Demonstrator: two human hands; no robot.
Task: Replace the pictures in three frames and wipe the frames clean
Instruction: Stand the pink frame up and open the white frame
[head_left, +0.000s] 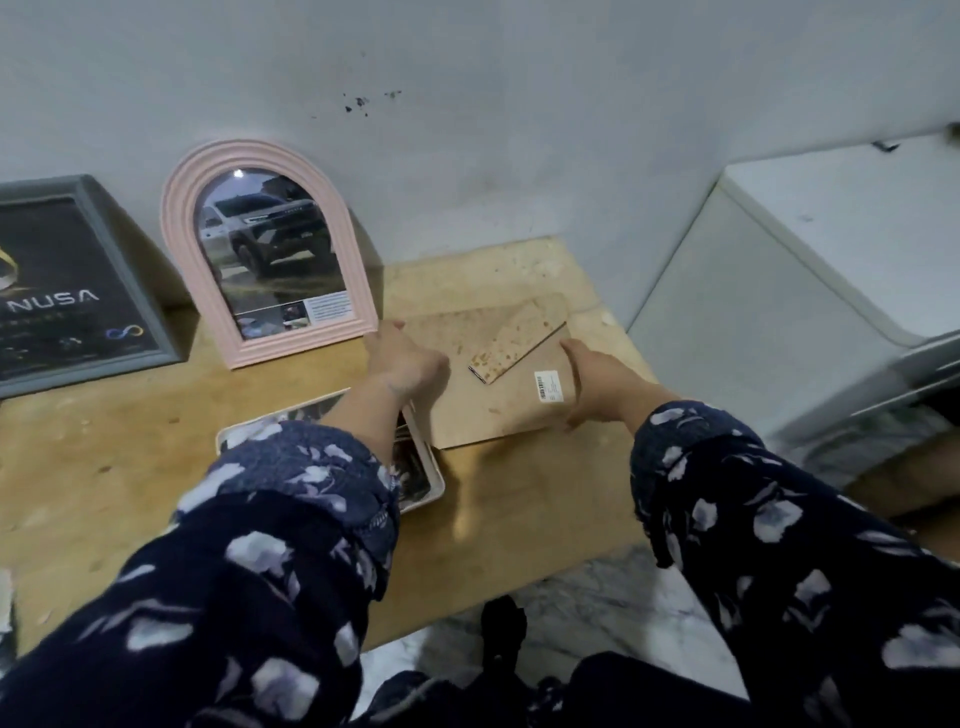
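A brown backing board (493, 410) with a spotted fold-out stand (519, 338) and a barcode sticker (550, 385) lies flat on the wooden table (130, 447). My left hand (408, 358) grips its left edge. My right hand (592, 384) grips its right near corner, thumb at the near edge. A pale frame (434, 480) holding a dark picture lies flat under my left forearm, mostly hidden by the sleeve. A pink arched frame (179, 249) with a car picture leans on the wall. A grey frame (111, 228) with a dark poster leans at far left.
A white cabinet or appliance (779, 312) stands close against the table's right side. The wall runs right behind the frames. The table's near edge ends above a marbled floor (597, 597).
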